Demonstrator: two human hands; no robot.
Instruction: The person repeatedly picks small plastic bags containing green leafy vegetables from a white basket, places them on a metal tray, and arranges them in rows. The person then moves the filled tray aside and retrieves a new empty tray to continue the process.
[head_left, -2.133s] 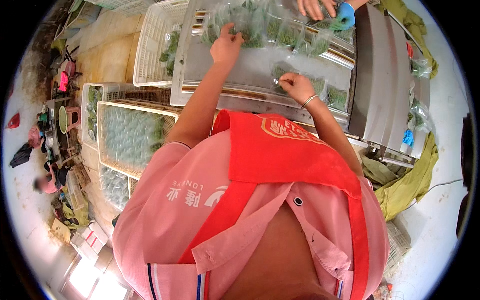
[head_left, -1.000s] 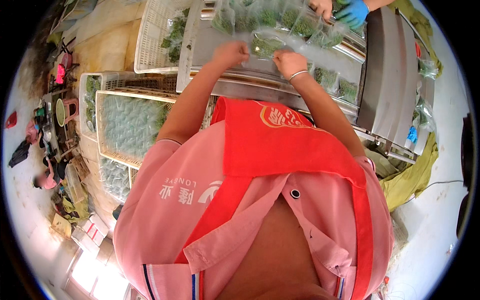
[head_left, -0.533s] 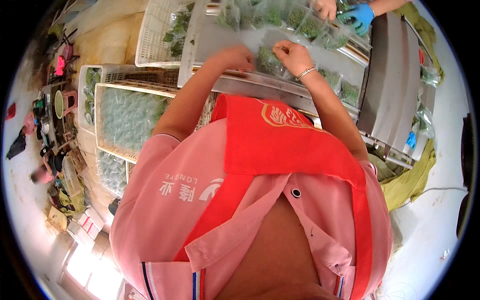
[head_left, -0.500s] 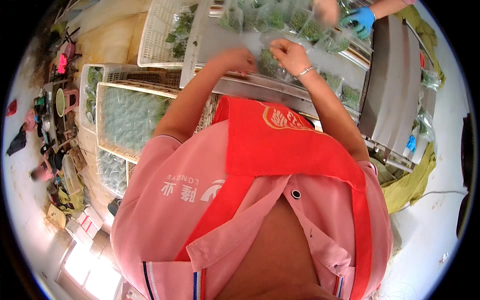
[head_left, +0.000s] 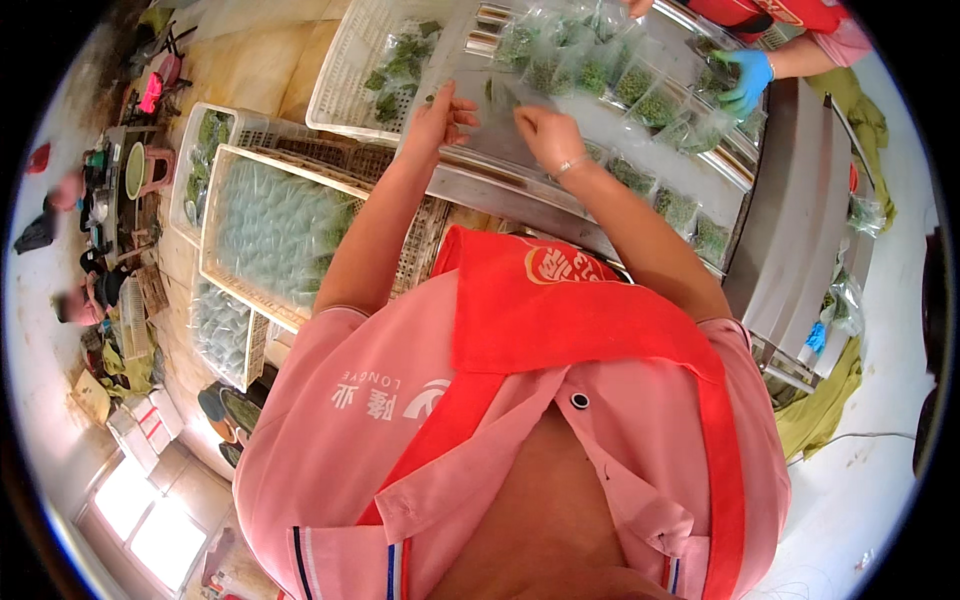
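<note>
Over the metal worktable (head_left: 480, 165), my left hand (head_left: 440, 122) is raised with its fingers apart, close to the white crate of loose green florets. A tiny green bit shows by its fingertips; whether it is held cannot be made out. My right hand (head_left: 550, 135) is closed in a pinch at the edge of a clear plastic bag (head_left: 500, 108), which is see-through and hard to outline. Beyond my hands lie several clear bags of green florets (head_left: 590, 75). More filled bags (head_left: 676, 207) sit in a row to the right of my right wrist.
A white crate (head_left: 345, 70) of loose greens stands left of the worktable. Nearer, a cream crate (head_left: 280, 225) is packed with filled bags. Across the table, a co-worker's blue-gloved hand (head_left: 745, 85) touches the bags. A steel machine housing (head_left: 790, 190) borders the right side.
My left hand has moved left, away from my right hand, and its fingers have spread. My right hand stays pinched. The co-worker's bare hand has drawn back, and the whole view has shifted slightly.
</note>
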